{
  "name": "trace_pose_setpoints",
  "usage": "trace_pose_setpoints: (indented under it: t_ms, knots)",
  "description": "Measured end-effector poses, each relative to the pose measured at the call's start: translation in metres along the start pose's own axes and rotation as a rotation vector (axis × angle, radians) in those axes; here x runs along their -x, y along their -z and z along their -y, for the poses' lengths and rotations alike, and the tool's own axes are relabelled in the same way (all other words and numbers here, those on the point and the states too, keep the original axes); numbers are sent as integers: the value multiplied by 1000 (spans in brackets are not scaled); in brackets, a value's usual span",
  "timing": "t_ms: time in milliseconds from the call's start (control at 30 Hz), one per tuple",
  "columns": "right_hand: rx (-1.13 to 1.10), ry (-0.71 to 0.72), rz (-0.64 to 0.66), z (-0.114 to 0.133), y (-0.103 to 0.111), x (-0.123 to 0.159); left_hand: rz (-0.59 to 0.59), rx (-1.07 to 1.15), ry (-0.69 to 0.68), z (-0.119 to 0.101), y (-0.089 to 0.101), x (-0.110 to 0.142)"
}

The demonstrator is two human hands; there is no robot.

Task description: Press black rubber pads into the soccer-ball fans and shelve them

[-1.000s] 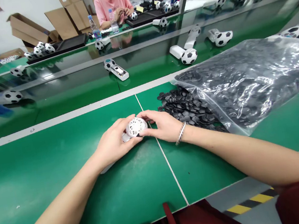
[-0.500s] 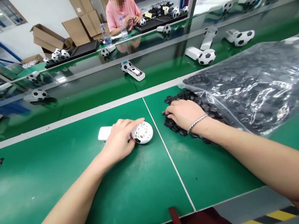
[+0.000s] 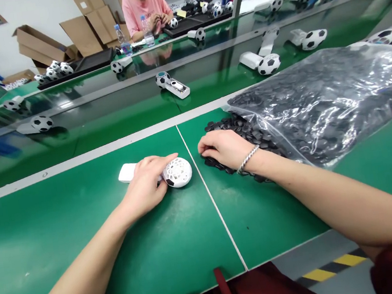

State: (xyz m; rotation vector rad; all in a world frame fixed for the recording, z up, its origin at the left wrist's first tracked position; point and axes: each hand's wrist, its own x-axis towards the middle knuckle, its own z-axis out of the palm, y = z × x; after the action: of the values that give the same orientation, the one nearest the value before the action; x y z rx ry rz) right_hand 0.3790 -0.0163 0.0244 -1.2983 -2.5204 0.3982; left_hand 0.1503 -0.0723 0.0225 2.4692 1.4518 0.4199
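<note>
- White gadget (image 3: 178, 173) lies on the green tabletop (image 3: 57, 218), mid-picture, left of the thin white seam (image 3: 212, 198)
- Long axis nearly straight left to right; handle (image 3: 126, 173) points left, round head (image 3: 180, 169) right, head a shade closer to the tabletop's near edge
- Head's slotted face turned upward; black patch (image 3: 171, 182) low on its left side, by the thumb
- Left hand (image 3: 145, 182) grasps it from above, between handle end and head; thumb on the near side, forefinger reaching onto the head
- Right hand (image 3: 228, 148), bracelet (image 3: 248, 159) at the wrist, fingers curled at the left margin of the heap of black pieces (image 3: 250, 131); cannot tell whether a piece sits in the fingertips
- Edges: pale rail (image 3: 109, 147) beyond, slanting up rightward; near edge well apart from the gadget
- Room: broadest leftward past the handle and toward the near edge; tighter rightward, with seam, right hand, heap, then plastic bag (image 3: 323, 101)
</note>
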Motion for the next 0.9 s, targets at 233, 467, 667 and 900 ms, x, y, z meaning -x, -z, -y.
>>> trace_pose_setpoints:
  t_ms: [233,467,667,900]
  knots:
    - [0,-10,-6,-2,-6,2,8,-75,7,-6,-1,1]
    - [49,1,109,0,-4,1,21,-142,17,-12,-4,2]
    - [-160,98,-10,11,3,5,33,-118,45,-11,-6,2]
    - [-455,321,-37,24,2,15,10,-89,66,-14,-6,2]
